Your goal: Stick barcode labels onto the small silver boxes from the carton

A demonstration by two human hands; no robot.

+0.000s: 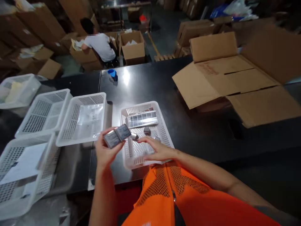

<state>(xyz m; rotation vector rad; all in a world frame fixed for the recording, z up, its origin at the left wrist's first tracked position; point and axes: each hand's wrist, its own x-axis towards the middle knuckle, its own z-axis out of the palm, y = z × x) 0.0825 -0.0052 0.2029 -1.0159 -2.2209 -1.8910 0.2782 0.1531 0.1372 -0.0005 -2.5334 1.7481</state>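
Observation:
My left hand holds a couple of small grey flat packets just left of a white perforated basket. My right hand reaches into that basket, fingers spread over small grey pieces lying on its floor. A clear tray of grey parts lies across the basket's far half. My orange mesh vest fills the bottom of the view.
Three more white baskets stand to the left: one with a clear plastic bag, one bare, one with paper sheets. A flattened open carton lies at right. A blue cup sits farther back. A person crouches among cartons beyond.

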